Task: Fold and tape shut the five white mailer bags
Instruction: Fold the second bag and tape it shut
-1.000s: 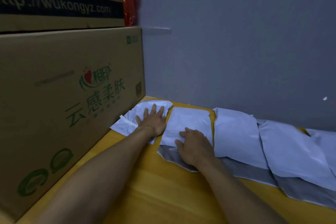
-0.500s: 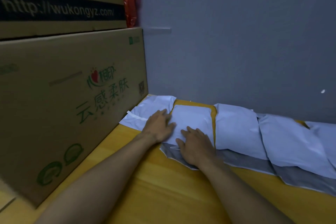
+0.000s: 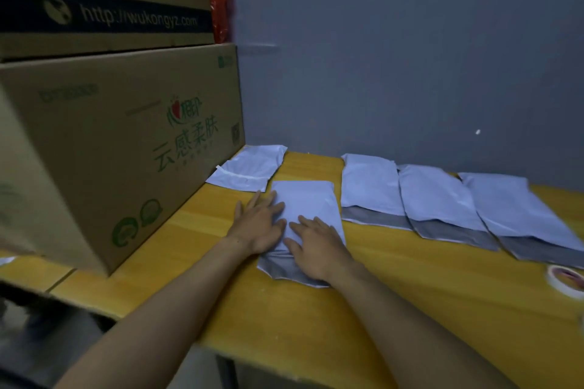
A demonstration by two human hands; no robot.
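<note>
A white mailer bag (image 3: 308, 204) with its grey flap toward me lies on the yellow table (image 3: 395, 303). My left hand (image 3: 260, 224) rests flat on the bag's left edge, and my right hand (image 3: 317, 245) lies flat on its lower part. Both hands have straight fingers. Behind it at the left lies a folded, taped bag (image 3: 249, 167) against the box. To the right, three more bags (image 3: 369, 186) (image 3: 436, 199) (image 3: 512, 208) lie in a row with grey flaps open. A roll of tape (image 3: 568, 283) sits at the right edge.
Two stacked cardboard boxes (image 3: 110, 142) stand on the table's left side. A grey wall runs along the back. Something red (image 3: 221, 12) sits behind the upper box. The table's front edge is below my forearms.
The bag under my hands has slid toward me, out of the row. My left hand has left the taped bag and come onto this one. The view has pulled back.
</note>
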